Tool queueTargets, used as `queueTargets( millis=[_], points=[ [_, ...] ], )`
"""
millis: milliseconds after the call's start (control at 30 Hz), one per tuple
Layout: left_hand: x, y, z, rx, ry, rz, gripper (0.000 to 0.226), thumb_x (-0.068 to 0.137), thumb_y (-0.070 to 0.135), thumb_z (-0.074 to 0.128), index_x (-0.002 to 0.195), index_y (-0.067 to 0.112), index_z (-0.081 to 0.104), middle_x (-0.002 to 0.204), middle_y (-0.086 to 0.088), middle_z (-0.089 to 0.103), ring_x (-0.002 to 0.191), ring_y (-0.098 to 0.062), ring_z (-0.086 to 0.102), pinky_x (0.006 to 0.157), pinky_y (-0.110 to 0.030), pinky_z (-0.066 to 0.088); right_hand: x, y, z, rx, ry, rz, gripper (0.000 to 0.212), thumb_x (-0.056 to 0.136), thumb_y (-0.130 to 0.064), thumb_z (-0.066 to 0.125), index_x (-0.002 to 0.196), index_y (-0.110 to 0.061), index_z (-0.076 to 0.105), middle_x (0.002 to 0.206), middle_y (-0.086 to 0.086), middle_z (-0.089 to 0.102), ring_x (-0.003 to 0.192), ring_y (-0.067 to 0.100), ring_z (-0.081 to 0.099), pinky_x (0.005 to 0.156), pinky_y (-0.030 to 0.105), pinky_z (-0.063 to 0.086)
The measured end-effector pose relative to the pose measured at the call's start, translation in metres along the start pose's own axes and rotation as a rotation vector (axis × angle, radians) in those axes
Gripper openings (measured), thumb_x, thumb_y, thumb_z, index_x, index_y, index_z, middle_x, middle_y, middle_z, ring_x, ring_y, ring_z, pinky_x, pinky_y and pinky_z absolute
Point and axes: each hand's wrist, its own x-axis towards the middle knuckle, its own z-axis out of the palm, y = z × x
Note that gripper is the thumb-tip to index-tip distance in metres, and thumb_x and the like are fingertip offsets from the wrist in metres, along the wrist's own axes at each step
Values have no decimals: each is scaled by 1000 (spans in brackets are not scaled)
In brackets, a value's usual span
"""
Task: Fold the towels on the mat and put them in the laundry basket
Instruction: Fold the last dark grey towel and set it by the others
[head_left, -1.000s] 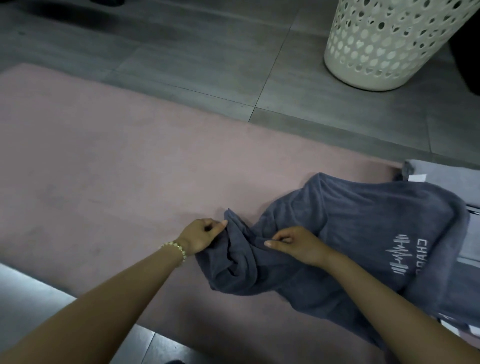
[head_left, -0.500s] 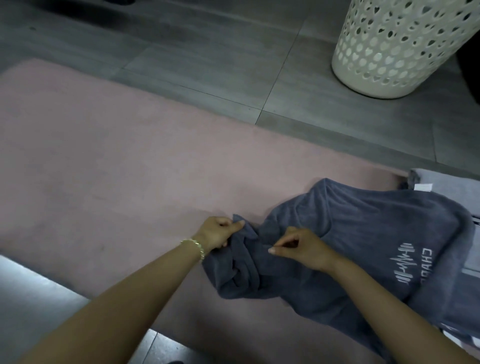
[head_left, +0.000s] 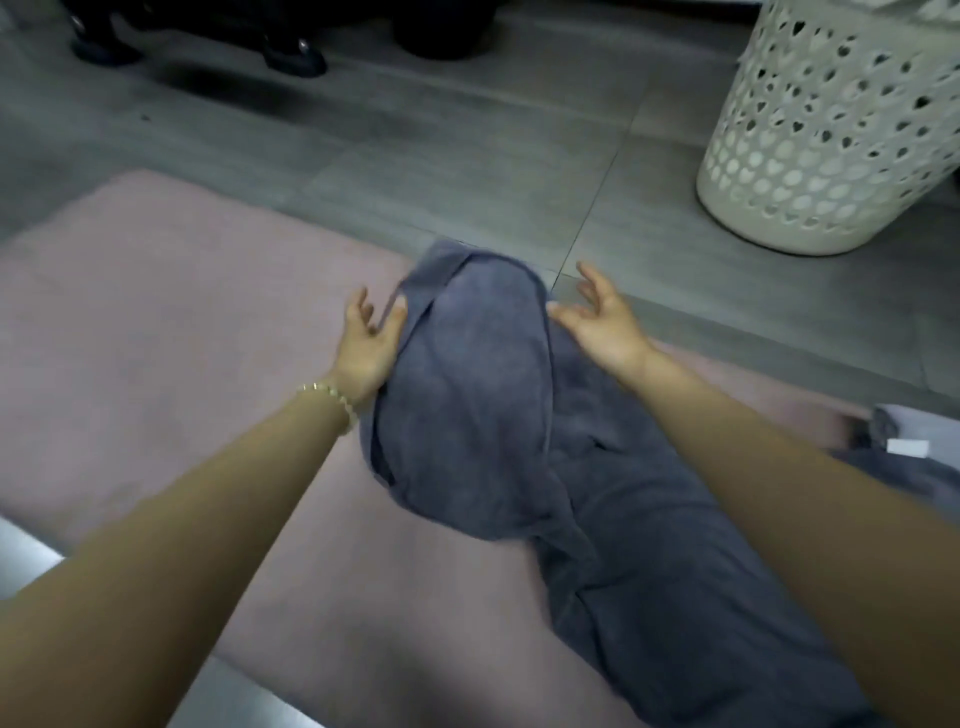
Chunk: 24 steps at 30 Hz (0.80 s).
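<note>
the grey towel (head_left: 467, 415) lies on the pink mat (head_left: 156, 338), one end lifted between both arms, the rest trailing toward the lower right. the left hand (head_left: 366, 343) pinches the towel's left edge between thumb and fingers. the right hand (head_left: 602, 322) is at the right edge, fingers spread, thumb touching cloth. the white laundry basket (head_left: 831, 130) stands apart on the grey floor (head_left: 467, 156).

We are seeing the laundry basket (head_left: 826, 145) beyond our right hand (head_left: 605, 325) running off the top and right edges, the grey towel (head_left: 467, 415) blurring between our hands and hiding our left hand's (head_left: 366, 348) fingertips, and more towels (head_left: 914, 457) getting cut off outside our right forearm.
</note>
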Motion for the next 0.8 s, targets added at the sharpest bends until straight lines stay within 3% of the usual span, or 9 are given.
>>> queueTargets(
  millis=[167, 267, 333, 400, 500, 600, 667, 733, 800],
  points=[
    [-45, -124, -19, 225, 12, -364, 64, 81, 49, 65, 118, -1, 51, 115, -10, 60, 108, -28, 58, 96, -39, 47, -62, 93, 0, -343, -133, 4, 50, 81, -14, 73, 126, -8, 52, 118, 0, 50, 105, 14, 49, 95, 29, 43],
    [-63, -151, -23, 405, 84, -470, 46, 86, 46, 62, 81, 1, 52, 78, -8, 55, 69, -23, 52, 80, -38, 48, -101, 131, 10, -476, -207, -90, 46, 74, -28, 80, 113, -13, 61, 110, -2, 51, 101, 11, 52, 96, 24, 43],
    [-72, -145, -21, 430, 71, -500, 52, 88, 47, 57, 64, 2, 55, 60, -9, 56, 56, -23, 52, 66, -31, 49, -114, 145, 20, -566, -255, -102, 46, 70, -35, 81, 108, -16, 64, 107, -3, 49, 100, 11, 52, 93, 23, 43],
    [-78, -135, -19, 290, -38, -625, 59, 89, 52, 52, 72, -3, 64, 61, -13, 66, 55, -26, 63, 56, -28, 56, -119, 153, 27, -738, -330, -89, 46, 72, -39, 78, 109, -17, 63, 106, -3, 46, 102, 12, 50, 90, 27, 44],
    [-83, -135, -12, 85, -217, -781, 65, 88, 56, 52, 100, -7, 63, 84, -14, 72, 74, -25, 69, 63, -29, 59, -121, 159, 31, -934, -352, -97, 31, 81, -34, 70, 105, -16, 62, 99, -5, 46, 102, 15, 52, 81, 28, 44],
    [-85, -133, -5, -349, -167, -835, 52, 88, 51, 54, 119, 9, 52, 103, -6, 66, 91, -20, 63, 78, -31, 53, -125, 155, 32, -746, -351, -65, 10, 85, -31, 67, 90, -23, 63, 77, -9, 56, 74, 8, 55, 66, 25, 41],
    [-80, -119, -6, -554, -85, -810, 48, 89, 54, 51, 117, 15, 55, 97, -1, 68, 86, -16, 63, 73, -29, 54, -130, 147, 37, -561, -423, -55, 13, 83, -32, 70, 76, -30, 59, 64, -10, 53, 61, 2, 47, 62, 26, 39],
    [-69, -105, -14, -661, 2, -732, 48, 91, 58, 44, 112, 18, 60, 96, -1, 68, 80, -16, 63, 60, -28, 55, -139, 135, 45, -374, -504, -18, 17, 83, -29, 71, 74, -17, 62, 64, -1, 53, 61, 5, 46, 60, 25, 38],
    [-61, -96, -25, -671, 54, -700, 56, 91, 64, 34, 114, 20, 61, 107, -2, 64, 89, -19, 61, 66, -32, 50, -151, 129, 49, -283, -608, 36, 22, 84, -25, 71, 73, -7, 63, 65, 2, 51, 63, 7, 44, 60, 21, 35]
  ],
)
